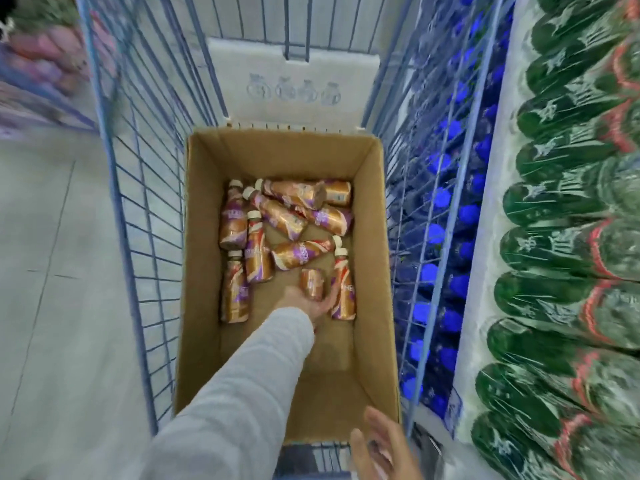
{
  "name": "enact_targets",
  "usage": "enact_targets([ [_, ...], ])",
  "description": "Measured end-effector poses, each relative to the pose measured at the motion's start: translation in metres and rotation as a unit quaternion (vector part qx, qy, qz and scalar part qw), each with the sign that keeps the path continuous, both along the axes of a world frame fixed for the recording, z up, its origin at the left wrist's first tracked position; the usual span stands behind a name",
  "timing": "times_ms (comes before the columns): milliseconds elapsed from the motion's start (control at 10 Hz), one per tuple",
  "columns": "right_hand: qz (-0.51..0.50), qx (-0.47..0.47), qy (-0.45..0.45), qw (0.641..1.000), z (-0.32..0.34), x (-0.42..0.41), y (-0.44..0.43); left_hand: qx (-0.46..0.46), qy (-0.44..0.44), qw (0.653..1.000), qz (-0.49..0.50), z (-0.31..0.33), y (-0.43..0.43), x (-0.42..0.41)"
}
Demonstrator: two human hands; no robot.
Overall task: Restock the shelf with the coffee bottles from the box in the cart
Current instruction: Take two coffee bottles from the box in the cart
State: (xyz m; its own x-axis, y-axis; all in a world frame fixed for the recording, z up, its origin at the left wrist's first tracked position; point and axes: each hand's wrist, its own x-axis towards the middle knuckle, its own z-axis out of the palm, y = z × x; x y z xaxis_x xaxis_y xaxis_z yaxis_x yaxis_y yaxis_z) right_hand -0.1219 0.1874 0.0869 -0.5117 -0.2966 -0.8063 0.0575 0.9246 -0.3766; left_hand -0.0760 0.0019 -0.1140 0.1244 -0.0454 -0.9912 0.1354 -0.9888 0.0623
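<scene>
Down on the pale tiled floor (52,271), a blue wire cart (138,202) holds a brown corrugated cardboard box (201,306) where glossy gold-and-purple coffee bottles (256,261) lie scattered, the grey-sleeved left hand (308,303) grasping one bottle (311,282) inside the box, the right hand (381,445) spread loose at the box's near edge.

Left hand (309,304) gripping coffee bottle (311,282), right hand (381,448) fingers spread

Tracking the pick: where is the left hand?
Centre of the head view: the left hand is inside the box, gripping a bottle near the right wall.
</scene>
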Motion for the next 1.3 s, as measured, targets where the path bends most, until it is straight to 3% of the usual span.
enact_targets([
  [100, 0.012, 0.046, -0.042, 0.998, -0.004, -0.009, -0.004, 0.023, -0.005, 0.999, -0.029, -0.007, -0.001, -0.008],
  [200, 0.012, 0.059, -0.053, 0.997, -0.011, -0.008, -0.006, 0.027, -0.012, 0.999, 0.025, -0.008, -0.004, -0.007],
  [300, -0.002, 0.044, -0.042, 0.998, -0.013, -0.008, -0.014, 0.084, 0.014, 0.97, 0.228, -0.013, -0.014, 0.004],
  [400, 0.019, 0.029, -0.06, 0.998, -0.008, -0.006, -0.018, 0.143, 0.101, 0.911, 0.372, -0.009, -0.019, 0.021],
  [500, 0.024, 0.004, -0.048, 0.999, -0.003, -0.007, -0.025, 0.086, 0.11, 0.935, 0.326, 0.01, -0.012, 0.031],
  [700, -0.003, -0.053, -0.075, 0.996, -0.02, -0.013, -0.071, 0.062, 0.169, 0.969, 0.17, 0.067, 0.021, 0.078],
  [800, -0.001, -0.065, -0.084, 0.994, -0.048, -0.016, -0.099, 0.015, 0.179, 0.977, 0.118, 0.092, 0.029, 0.096],
  [1000, -0.125, 0.037, -0.191, 0.973, -0.188, 0.006, -0.201, -0.132, 0.146, 0.98, 0.015, 0.155, 0.026, 0.154],
  [1200, -0.231, 0.05, -0.258, 0.937, -0.242, 0.028, -0.243, -0.153, 0.128, 0.98, -0.016, 0.167, 0.022, 0.186],
  [1300, -0.263, 0.033, -0.216, 0.94, -0.258, 0.037, -0.257, -0.159, 0.129, 0.978, -0.042, 0.173, 0.022, 0.204],
])
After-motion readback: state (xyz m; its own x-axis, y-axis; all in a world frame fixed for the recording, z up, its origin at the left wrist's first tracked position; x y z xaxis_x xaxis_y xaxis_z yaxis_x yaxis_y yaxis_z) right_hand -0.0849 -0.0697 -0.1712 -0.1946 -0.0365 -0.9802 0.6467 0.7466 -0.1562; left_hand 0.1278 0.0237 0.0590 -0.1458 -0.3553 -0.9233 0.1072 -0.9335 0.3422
